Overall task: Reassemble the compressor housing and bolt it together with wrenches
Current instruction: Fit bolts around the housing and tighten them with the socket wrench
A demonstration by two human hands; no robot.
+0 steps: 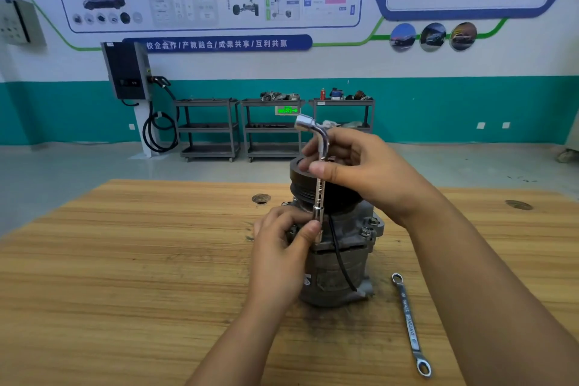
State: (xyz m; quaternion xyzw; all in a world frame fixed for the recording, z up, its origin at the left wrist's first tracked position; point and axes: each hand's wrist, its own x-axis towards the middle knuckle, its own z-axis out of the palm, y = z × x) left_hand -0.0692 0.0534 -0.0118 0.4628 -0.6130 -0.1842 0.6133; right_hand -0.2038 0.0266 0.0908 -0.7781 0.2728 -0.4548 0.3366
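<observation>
A grey metal compressor point(340, 273) stands upright on the wooden table point(125, 260), its black pulley point(300, 171) on top. A chrome L-shaped socket wrench point(319, 185) stands vertical at the housing's front-left flange, socket end down. My right hand point(360, 166) grips the wrench's upper shaft just below the bend. My left hand point(282, 247) pinches the wrench's lower end where it meets the flange; the bolt under it is hidden. Two bolts point(368, 227) show on the right flange. A black cable point(340, 257) runs down the housing.
A flat ring spanner point(410, 326) lies on the table right of the compressor. Two knot holes point(261, 198) mark the tabletop. Behind the table are grey shelf carts point(272, 131) and a wall-mounted charger point(128, 72).
</observation>
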